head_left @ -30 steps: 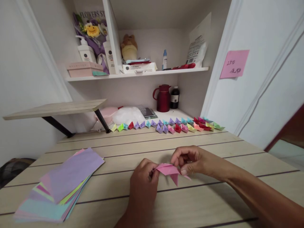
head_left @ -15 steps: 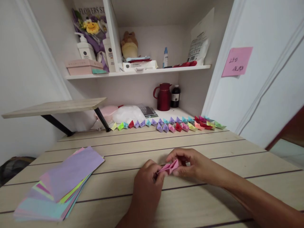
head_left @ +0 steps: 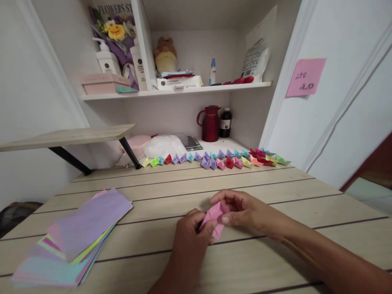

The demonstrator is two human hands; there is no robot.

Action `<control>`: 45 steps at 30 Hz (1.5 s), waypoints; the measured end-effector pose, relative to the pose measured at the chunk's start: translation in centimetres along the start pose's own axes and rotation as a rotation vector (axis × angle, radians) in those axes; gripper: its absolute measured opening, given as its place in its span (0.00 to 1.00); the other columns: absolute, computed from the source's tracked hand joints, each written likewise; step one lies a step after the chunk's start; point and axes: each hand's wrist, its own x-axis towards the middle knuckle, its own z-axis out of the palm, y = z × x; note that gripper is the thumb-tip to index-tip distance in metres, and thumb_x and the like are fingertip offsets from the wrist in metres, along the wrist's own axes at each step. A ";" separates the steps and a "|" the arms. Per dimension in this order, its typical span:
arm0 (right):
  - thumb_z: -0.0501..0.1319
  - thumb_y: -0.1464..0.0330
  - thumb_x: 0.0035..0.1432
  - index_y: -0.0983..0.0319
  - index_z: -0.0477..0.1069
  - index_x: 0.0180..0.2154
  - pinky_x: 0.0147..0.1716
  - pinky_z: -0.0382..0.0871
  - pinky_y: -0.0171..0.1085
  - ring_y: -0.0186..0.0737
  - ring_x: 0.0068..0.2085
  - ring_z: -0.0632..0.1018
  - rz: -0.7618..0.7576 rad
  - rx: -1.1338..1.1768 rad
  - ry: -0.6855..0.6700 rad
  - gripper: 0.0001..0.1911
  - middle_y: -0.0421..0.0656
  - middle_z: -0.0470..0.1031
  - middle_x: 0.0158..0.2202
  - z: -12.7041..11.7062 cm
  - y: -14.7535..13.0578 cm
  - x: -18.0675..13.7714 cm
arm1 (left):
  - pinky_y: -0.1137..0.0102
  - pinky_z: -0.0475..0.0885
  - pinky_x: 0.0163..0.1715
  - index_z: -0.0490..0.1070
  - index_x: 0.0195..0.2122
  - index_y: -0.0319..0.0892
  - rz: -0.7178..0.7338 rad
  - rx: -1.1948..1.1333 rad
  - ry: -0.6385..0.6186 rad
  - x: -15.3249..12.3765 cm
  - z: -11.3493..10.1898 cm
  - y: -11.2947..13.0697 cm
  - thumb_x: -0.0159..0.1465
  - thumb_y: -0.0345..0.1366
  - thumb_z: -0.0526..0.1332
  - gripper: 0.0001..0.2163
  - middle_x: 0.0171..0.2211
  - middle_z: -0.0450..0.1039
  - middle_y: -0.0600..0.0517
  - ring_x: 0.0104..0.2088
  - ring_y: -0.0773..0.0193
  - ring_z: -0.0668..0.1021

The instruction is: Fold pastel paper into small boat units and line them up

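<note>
Pink note (head_left: 306,77): handwritten "250", further characters unclear. Bouquet wrapping (head_left: 114,9): "FLOWERS ST". White box (head_left: 182,83): print too small.

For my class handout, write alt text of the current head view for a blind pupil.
A left hand and right hand hold folded pink paper over a table. Colourful paper boats stand in rows along its back; a stack of paper lies on the left.

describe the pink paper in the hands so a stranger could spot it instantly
On the slatted wooden tabletop, look right of the stack of loose sheets. Near the middle, between the left hand and right hand, is a small pink folded paper. Unlike the flat sheets and the little paper boats lined up behind, it is in the hands.
</note>
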 end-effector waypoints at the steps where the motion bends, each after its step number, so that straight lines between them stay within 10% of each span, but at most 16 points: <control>1: 0.70 0.56 0.46 0.62 0.72 0.41 0.27 0.59 0.33 0.32 0.27 0.68 0.003 0.032 0.044 0.23 0.38 0.70 0.26 -0.2 -0.1 0.0 | 0.74 0.62 0.22 0.67 0.22 0.40 -0.026 -0.043 0.000 0.0 -0.1 0.1 0.57 0.39 0.59 0.10 0.21 0.61 0.57 0.21 0.68 0.69; 5: 0.57 0.49 0.57 0.63 0.74 0.39 0.26 0.59 0.34 0.33 0.26 0.70 0.017 0.102 0.201 0.24 0.42 0.72 0.27 -1.0 0.2 0.2 | 0.74 0.62 0.23 0.67 0.21 0.40 -0.074 -0.085 0.042 0.1 -0.3 0.5 0.57 0.38 0.59 0.10 0.18 0.62 0.57 0.20 0.68 0.69; 15: 0.72 0.61 0.43 0.64 0.72 0.26 0.28 0.58 0.33 0.32 0.28 0.67 -0.010 0.021 0.026 0.15 0.38 0.70 0.25 0.0 -0.3 0.1 | 0.74 0.61 0.23 0.65 0.18 0.41 0.013 0.082 0.019 0.0 0.2 -0.1 0.57 0.35 0.59 0.11 0.21 0.60 0.57 0.22 0.68 0.68; 24: 0.71 0.66 0.44 0.62 0.73 0.38 0.28 0.60 0.31 0.31 0.27 0.67 -0.038 -0.078 0.019 0.17 0.36 0.69 0.27 -0.4 1.2 0.5 | 0.74 0.62 0.23 0.65 0.19 0.41 -0.006 0.049 -0.018 -0.1 0.2 -0.2 0.56 0.34 0.56 0.09 0.23 0.61 0.56 0.23 0.68 0.69; 36: 0.65 0.58 0.51 0.62 0.66 0.23 0.23 0.53 0.31 0.30 0.24 0.59 -0.022 -0.421 0.116 0.16 0.35 0.60 0.21 -0.5 1.4 0.4 | 0.72 0.66 0.29 0.69 0.33 0.41 0.001 -0.079 -0.076 -0.2 -0.4 0.8 0.65 0.42 0.51 0.12 0.25 0.69 0.55 0.26 0.66 0.72; 45: 0.64 0.67 0.52 0.61 0.69 0.27 0.26 0.58 0.32 0.34 0.27 0.67 -0.246 -0.617 0.180 0.06 0.37 0.68 0.25 0.7 2.0 0.6 | 0.69 0.65 0.35 0.77 0.30 0.46 0.272 0.420 0.116 0.2 -0.7 0.2 0.57 0.24 0.59 0.11 0.31 0.69 0.54 0.33 0.64 0.72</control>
